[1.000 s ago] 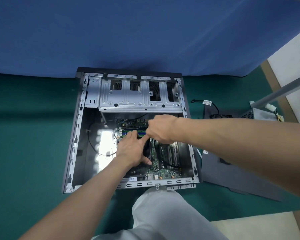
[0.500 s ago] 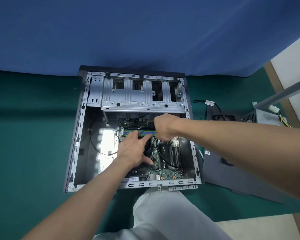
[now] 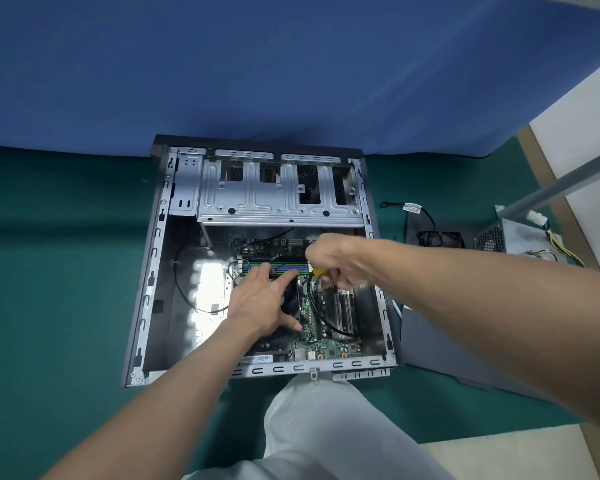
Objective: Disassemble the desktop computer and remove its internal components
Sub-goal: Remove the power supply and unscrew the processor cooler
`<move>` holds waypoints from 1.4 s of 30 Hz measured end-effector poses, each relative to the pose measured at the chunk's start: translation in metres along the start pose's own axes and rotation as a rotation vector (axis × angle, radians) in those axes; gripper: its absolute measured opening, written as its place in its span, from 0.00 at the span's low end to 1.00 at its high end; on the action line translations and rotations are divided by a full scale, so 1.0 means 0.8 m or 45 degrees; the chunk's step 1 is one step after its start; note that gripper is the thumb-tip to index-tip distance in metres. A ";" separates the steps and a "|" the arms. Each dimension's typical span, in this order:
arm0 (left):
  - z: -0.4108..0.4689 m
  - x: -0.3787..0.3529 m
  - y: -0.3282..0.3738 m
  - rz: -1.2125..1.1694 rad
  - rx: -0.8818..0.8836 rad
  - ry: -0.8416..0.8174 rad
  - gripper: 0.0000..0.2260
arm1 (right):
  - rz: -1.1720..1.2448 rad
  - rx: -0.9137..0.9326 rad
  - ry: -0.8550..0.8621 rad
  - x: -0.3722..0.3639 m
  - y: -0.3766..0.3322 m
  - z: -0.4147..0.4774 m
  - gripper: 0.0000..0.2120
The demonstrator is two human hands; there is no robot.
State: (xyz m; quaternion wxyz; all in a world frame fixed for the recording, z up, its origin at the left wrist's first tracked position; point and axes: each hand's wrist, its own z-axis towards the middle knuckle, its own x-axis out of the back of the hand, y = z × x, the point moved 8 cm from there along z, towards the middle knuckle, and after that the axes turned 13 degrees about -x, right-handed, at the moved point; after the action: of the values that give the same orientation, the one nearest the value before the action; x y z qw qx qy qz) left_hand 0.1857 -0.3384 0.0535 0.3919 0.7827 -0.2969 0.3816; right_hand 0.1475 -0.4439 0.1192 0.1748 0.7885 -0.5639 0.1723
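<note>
A: Open computer case [image 3: 149,282] lies flat on the green cloth [image 3: 49,306]. Where are the hands?

B: Both are inside the case. The left hand [image 3: 260,303] is spread wide, fingers fairly straight, pressing on the black cooler fan [image 3: 289,296] near the case's middle. The right hand [image 3: 336,261] is curled tight round a yellow-handled tool [image 3: 317,271], probably a screwdriver. Its tip is hidden.

A: What's the step?

B: My guess is loosening the cooler from the motherboard [image 3: 329,348] on the case floor. Keep the tool upright and seated, and steady the fan with the flat palm. Release the fasteners a little at a time so the cooler lifts level.

A: Anything in the way?

B: A black cable [image 3: 326,317] loops across the board in the case's right half, right under the tool hand. It could snag. The memory sticks [image 3: 281,268] sit just beyond the fan, towards the case's far end, touching the left fingertips. A slip there would hurt them. The drive cage [image 3: 278,202] spans the case's far end, so there's little room above.

A: And outside the case?

B: Right of the case are the side panel [image 3: 447,341], a loose tagged cable [image 3: 413,207] and a power supply [image 3: 520,237] with its wires, all already removed. A white-trousered knee [image 3: 326,427] presses against the case's near edge.
</note>
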 end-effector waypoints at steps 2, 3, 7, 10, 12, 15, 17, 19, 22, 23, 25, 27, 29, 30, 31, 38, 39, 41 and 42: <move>0.000 -0.001 -0.001 -0.006 0.001 0.000 0.47 | -0.238 0.057 -0.002 -0.005 -0.005 -0.002 0.18; 0.000 -0.001 -0.001 -0.010 0.003 0.002 0.47 | -0.395 0.158 0.107 -0.003 -0.013 -0.007 0.16; 0.000 -0.002 0.000 -0.001 0.009 -0.003 0.46 | -1.034 0.511 0.581 0.001 -0.037 -0.030 0.06; 0.001 -0.001 0.002 0.021 0.019 0.001 0.44 | -1.548 0.860 0.841 -0.017 -0.051 -0.050 0.10; 0.002 -0.001 0.001 0.007 0.024 0.002 0.43 | -1.721 0.999 0.904 -0.026 -0.058 -0.054 0.11; 0.000 -0.002 -0.001 -0.023 0.029 -0.002 0.45 | -1.347 0.915 0.780 -0.007 -0.071 -0.053 0.04; 0.000 -0.003 -0.001 -0.026 0.023 -0.002 0.46 | -0.906 0.758 0.593 0.007 -0.066 -0.040 0.10; 0.001 -0.003 -0.001 -0.022 0.017 0.000 0.46 | -0.367 0.494 0.397 0.022 -0.046 -0.019 0.14; 0.001 -0.004 -0.003 -0.021 0.018 -0.005 0.47 | 0.089 0.062 0.077 0.016 -0.009 0.001 0.11; 0.001 -0.005 -0.003 -0.022 0.019 -0.006 0.47 | 0.002 0.055 0.041 0.015 -0.008 0.001 0.13; 0.000 -0.006 -0.003 -0.019 0.016 -0.006 0.47 | -0.265 0.183 0.138 0.017 -0.016 -0.002 0.12; 0.001 -0.005 -0.002 -0.016 0.009 -0.007 0.47 | -0.559 0.405 0.377 0.023 -0.028 -0.015 0.10; 0.002 -0.005 -0.002 -0.023 0.009 -0.009 0.47 | -0.980 0.658 0.566 0.012 -0.038 -0.035 0.12; 0.002 -0.005 -0.002 -0.025 0.009 -0.010 0.46 | -1.230 0.807 0.667 0.001 -0.044 -0.045 0.10; 0.002 -0.005 -0.002 -0.024 0.009 -0.010 0.46 | -1.446 0.946 0.739 -0.010 -0.046 -0.055 0.07; 0.001 -0.006 -0.003 -0.036 0.001 0.018 0.46 | -0.760 0.691 0.488 0.013 -0.047 -0.029 0.15; 0.001 -0.006 -0.004 -0.038 0.002 0.019 0.46 | -0.471 0.513 0.351 0.018 -0.036 -0.015 0.14; 0.002 -0.007 -0.005 -0.035 0.008 0.021 0.47 | -0.044 0.125 0.050 0.011 -0.010 0.006 0.09; 0.002 -0.008 -0.005 -0.038 0.010 0.021 0.47 | 0.006 0.015 -0.044 0.005 -0.003 0.008 0.09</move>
State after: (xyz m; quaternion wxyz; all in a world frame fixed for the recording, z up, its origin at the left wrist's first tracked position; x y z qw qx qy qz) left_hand 0.1861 -0.3364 0.0463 0.3970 0.7853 -0.2804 0.3833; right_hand 0.1514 -0.4494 0.1147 0.1601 0.7911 -0.5676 0.1625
